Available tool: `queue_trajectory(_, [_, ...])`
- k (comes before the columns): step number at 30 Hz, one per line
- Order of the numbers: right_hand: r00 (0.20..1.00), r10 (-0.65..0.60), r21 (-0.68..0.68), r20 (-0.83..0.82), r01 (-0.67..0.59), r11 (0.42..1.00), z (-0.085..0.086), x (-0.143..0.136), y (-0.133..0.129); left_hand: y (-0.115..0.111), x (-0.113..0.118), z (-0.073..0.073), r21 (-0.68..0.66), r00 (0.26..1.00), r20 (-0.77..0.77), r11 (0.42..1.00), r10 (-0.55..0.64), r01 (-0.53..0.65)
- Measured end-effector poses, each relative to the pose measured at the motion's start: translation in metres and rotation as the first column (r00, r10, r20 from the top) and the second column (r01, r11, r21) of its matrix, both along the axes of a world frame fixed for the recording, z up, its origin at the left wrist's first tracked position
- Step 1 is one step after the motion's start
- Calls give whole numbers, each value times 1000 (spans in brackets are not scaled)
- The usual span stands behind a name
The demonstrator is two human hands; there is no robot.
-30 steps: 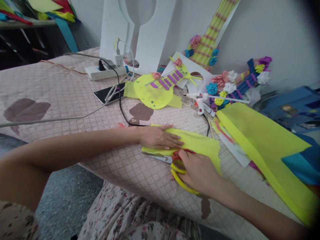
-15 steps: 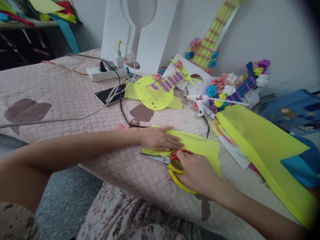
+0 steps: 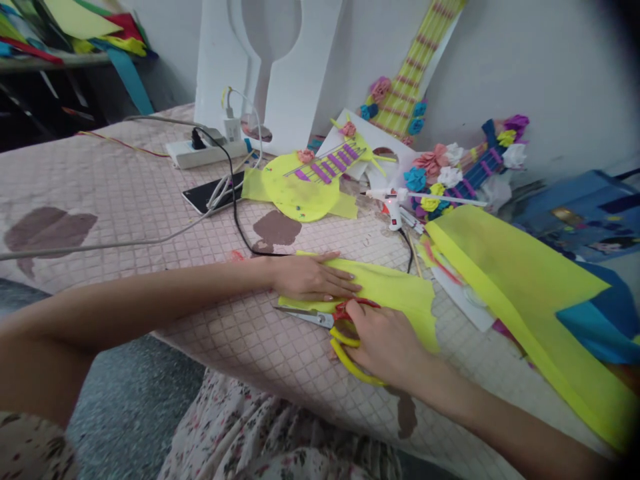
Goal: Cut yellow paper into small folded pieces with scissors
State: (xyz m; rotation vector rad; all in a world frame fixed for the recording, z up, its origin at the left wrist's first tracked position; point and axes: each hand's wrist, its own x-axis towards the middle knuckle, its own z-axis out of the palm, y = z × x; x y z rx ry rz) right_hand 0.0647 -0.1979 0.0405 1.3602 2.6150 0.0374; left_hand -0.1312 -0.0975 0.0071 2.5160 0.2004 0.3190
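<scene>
A yellow sheet (image 3: 400, 293) lies on the quilted table cover near its front edge. My left hand (image 3: 310, 277) rests flat on the sheet's left part, fingers stretched out to the right. My right hand (image 3: 383, 337) is wrapped round the handles of the scissors (image 3: 320, 319), red and yellow ones, at the sheet's lower edge. Their blades point left, just below my left hand, and look nearly closed. Part of the handles is hidden by my right fingers.
Behind are a yellow guitar-shaped piece (image 3: 305, 190), a phone (image 3: 210, 192), a power strip (image 3: 200, 153) and a white glue gun (image 3: 394, 207) with its cord. A larger yellow sheet (image 3: 510, 267) lies at the right. Black cable (image 3: 245, 237) runs to my left hand.
The whole view has shifted slightly, so things appear a little further left. Both hands and the scissors keep their places on the yellow sheet.
</scene>
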Motion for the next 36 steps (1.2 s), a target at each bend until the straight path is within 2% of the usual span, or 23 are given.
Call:
queue_trajectory(5, [1000,2,-2,10,-2,1000,0,-3,2,0,0,-2,52,999,26,998,-27,25])
queue_trajectory(9, [999,41,-8,-2,-41,999,-1,-4,2,0,-2,1,45,998,-44,998,-33,35])
queue_trajectory(12, [991,95,-26,-91,-98,995,-3,-2,-1,0,-4,6,17,997,-72,999,-40,41])
queue_trajectory(15, [970,121,-5,-210,-125,992,-3,10,-9,1,-7,12,-25,1000,25,1000,18,-17])
queue_trajectory(17, [951,77,25,-301,-73,997,-2,25,-13,2,-7,13,-57,987,124,994,102,-95])
queue_trajectory(20, [909,-124,29,-398,148,989,2,54,-13,2,-4,15,-61,935,234,964,267,-260])
queue_trajectory(22, [876,-283,25,-390,318,948,4,77,-3,-1,0,15,-31,901,216,925,375,-378])
queue_trajectory(25, [822,-415,63,-389,473,879,-1,108,23,-11,10,16,26,876,66,877,478,-480])
queue_trajectory(30, [792,-460,167,-402,557,813,-20,138,60,-26,27,18,100,807,-126,817,577,-568])
queue_trajectory(33, [785,-450,191,-426,565,803,-28,145,62,-29,34,23,97,797,-177,816,578,-570])
queue_trajectory(36, [758,-470,178,-452,593,785,-31,154,58,-23,33,38,74,810,-157,824,565,-561])
